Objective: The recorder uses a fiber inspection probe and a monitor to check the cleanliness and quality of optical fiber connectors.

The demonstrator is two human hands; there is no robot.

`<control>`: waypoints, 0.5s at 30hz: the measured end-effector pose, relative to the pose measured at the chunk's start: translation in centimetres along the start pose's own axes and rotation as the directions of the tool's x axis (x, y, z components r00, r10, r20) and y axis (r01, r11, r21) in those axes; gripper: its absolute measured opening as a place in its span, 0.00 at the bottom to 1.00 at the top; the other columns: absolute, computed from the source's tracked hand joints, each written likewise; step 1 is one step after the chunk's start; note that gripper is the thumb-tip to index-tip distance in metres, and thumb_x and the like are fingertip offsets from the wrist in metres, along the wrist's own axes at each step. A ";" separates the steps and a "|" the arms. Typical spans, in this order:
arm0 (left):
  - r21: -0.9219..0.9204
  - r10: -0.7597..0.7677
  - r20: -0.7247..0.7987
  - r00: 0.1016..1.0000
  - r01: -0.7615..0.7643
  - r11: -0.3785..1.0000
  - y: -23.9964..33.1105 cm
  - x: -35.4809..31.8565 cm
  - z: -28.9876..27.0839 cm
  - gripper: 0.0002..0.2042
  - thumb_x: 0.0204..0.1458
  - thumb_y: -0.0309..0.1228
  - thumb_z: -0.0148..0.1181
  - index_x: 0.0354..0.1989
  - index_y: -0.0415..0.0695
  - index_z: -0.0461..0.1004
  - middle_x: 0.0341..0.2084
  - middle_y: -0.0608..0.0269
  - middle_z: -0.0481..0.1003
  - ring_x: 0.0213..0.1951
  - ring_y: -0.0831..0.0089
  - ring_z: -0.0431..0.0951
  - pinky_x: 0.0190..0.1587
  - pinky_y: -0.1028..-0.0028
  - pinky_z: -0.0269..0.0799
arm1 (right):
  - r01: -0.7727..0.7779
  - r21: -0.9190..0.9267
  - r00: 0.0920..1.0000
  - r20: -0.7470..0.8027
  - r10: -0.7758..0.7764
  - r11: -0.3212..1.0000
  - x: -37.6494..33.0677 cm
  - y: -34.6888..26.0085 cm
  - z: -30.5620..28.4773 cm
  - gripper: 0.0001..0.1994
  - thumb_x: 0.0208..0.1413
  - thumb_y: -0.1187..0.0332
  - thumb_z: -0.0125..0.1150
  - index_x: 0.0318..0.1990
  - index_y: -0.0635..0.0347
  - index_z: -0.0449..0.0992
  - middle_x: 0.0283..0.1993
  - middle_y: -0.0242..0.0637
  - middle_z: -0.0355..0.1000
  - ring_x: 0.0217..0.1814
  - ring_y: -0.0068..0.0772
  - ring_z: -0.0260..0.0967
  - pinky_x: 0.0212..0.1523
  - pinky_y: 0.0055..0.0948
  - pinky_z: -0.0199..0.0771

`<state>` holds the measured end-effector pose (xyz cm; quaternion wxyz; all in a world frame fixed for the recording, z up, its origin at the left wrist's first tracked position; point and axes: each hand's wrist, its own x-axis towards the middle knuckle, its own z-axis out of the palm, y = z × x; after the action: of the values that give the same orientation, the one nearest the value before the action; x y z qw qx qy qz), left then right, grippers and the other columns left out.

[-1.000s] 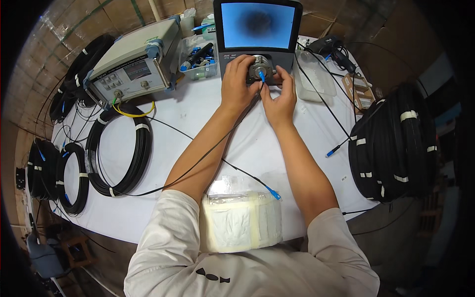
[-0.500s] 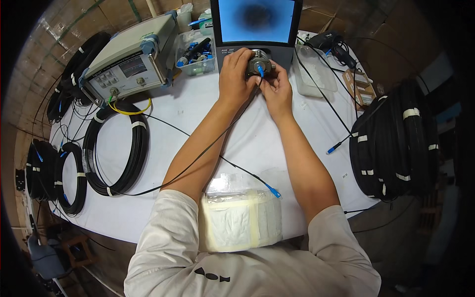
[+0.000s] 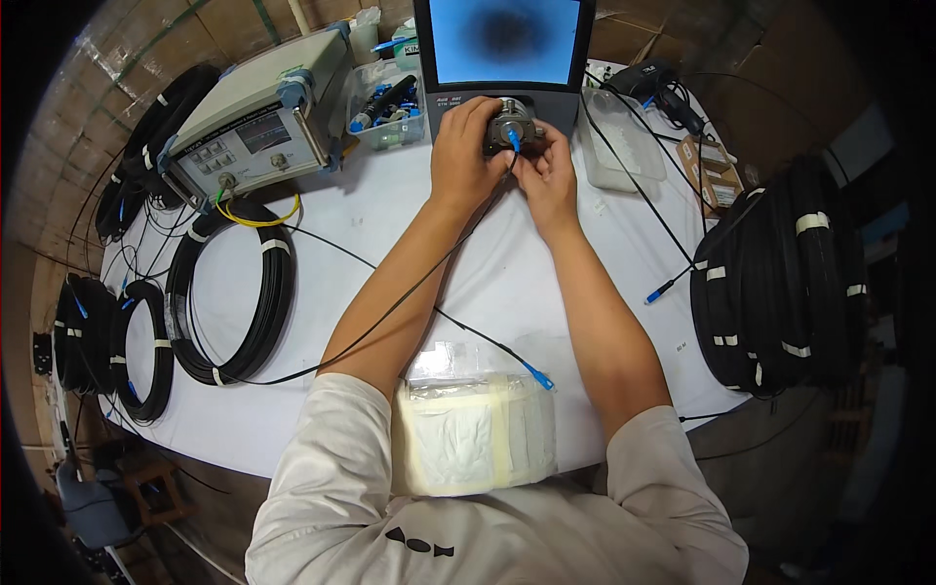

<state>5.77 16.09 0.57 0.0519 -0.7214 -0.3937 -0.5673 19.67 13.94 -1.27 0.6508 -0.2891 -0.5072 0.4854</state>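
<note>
— Hands first: where are they?
— Far end of the bench (image 3: 468, 292). Left hand (image 3: 466, 154) curls its fingers around the round metal fitting (image 3: 514, 127) beneath the blue screen (image 3: 505, 39).
— Right one?
— Right hand (image 3: 546, 175) pinches the blue connector (image 3: 513, 139) at the fitting's front, fingers pressed together on it.
— Anything else nearby?
— A black cable (image 3: 390, 312) trails near; a beige instrument box (image 3: 258, 122) sits far left.

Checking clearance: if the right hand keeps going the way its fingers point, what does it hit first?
The right hand points up-left at the blue connector in the grey round fixture; its fingertips look already there. Behind stands the monitor unit.
</note>
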 end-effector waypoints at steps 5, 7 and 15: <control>-0.020 -0.021 -0.049 0.999 0.020 1.000 -0.2 -0.1 0.3 0.33 0.34 0.22 0.73 0.56 0.42 0.72 0.54 0.55 0.75 0.55 0.49 0.74 0.57 0.58 0.73 | 0.017 -0.168 0.998 0.070 -0.005 0.986 -0.1 -0.3 0.0 0.39 0.59 0.78 0.69 0.75 0.55 0.55 0.55 0.37 0.72 0.52 0.26 0.73 0.55 0.26 0.78; -0.011 -0.031 -0.024 0.999 0.031 0.999 -0.1 -0.2 0.2 0.32 0.34 0.22 0.72 0.55 0.42 0.72 0.54 0.55 0.75 0.55 0.49 0.74 0.57 0.58 0.73 | 0.022 -0.155 0.997 0.080 -0.009 0.988 0.0 -0.3 -0.1 0.38 0.59 0.78 0.69 0.75 0.55 0.56 0.55 0.37 0.72 0.53 0.25 0.73 0.55 0.26 0.78; -0.014 -0.015 -0.013 1.000 0.015 1.000 0.3 -0.1 0.0 0.32 0.35 0.21 0.71 0.56 0.41 0.72 0.54 0.54 0.75 0.55 0.48 0.73 0.58 0.57 0.72 | 0.015 -0.149 0.998 0.067 -0.005 0.989 0.1 0.3 -0.3 0.35 0.61 0.78 0.67 0.74 0.57 0.57 0.56 0.37 0.73 0.55 0.26 0.73 0.57 0.27 0.76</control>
<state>5.91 15.85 0.58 0.0453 -0.7151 -0.3948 -0.5751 19.82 14.21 -1.56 0.6124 -0.3180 -0.5650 0.4524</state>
